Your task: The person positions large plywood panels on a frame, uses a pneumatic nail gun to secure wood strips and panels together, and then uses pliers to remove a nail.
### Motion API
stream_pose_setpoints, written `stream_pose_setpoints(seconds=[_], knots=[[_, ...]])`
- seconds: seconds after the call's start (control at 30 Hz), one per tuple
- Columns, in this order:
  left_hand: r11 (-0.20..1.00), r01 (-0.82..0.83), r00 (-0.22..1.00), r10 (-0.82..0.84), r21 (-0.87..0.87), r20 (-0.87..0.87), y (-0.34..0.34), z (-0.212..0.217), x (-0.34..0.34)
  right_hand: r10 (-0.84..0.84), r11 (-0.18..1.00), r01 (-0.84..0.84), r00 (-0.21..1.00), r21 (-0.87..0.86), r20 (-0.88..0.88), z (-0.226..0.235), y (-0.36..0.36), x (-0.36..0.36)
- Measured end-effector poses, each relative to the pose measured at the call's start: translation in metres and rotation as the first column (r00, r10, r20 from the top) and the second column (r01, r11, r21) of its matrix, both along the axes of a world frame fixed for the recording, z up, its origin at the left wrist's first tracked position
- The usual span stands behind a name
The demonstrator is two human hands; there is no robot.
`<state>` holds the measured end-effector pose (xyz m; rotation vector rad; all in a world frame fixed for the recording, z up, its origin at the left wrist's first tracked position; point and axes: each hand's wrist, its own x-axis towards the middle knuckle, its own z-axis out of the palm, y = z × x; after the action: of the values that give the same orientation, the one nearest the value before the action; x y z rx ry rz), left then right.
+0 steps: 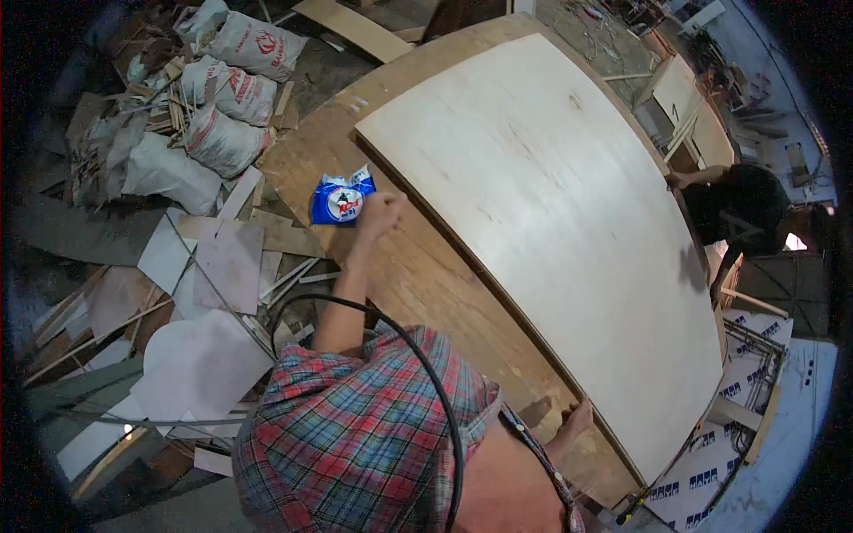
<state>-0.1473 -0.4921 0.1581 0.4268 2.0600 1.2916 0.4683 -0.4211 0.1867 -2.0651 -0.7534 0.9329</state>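
While one large pale plywood sheet (pixel 551 222) lies flat across one brown wooden worktable (pixel 426 275), the person's left hand (pixel 380 216) is stretched out over the table's bare left strip, closed into a loose fist with the fingers curled together. It sits just beside one small blue and white plastic packet (pixel 341 197), at the packet's right edge; whether the fingers actually pinch the packet cannot be told. That packet rests on the bare table top, close to the near-left corner of the pale sheet.

The right hand (pixel 576 419) rests low at the near edge of the pale sheet, where sheet and table meet. Only its upper part shows, so how its fingers are set cannot be told. One black cable (pixel 418 355) loops over the person's plaid-shirted shoulder (pixel 355 426), which blocks the lower middle of the view and hides most of both arms.

At the far right edge of the sheet, a second person in dark clothing (pixel 742 209) has one hand (pixel 677 180) on the sheet's rim.

On the floor to the left lie four stuffed white sacks with red print (pixel 233 93), next to a scatter of offcut boards and thin wooden strips (pixel 213 266).
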Motion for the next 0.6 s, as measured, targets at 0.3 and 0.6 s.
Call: stream_pose_setpoints(seconds=[0.3,0.6], knots=[[0.945,-0.098,0.836,0.249,0.313,-0.489,0.045,-0.032,-0.127,0.113,0.993,-0.109,0.988,-0.042,0.107,-0.021,-0.036,0.016],[0.767,0.535,0.837,-0.539,0.354,-0.098,0.093,-0.036,0.099,0.064,0.949,0.018,0.966,-0.314,0.249,-0.136,-0.315,-0.018]])
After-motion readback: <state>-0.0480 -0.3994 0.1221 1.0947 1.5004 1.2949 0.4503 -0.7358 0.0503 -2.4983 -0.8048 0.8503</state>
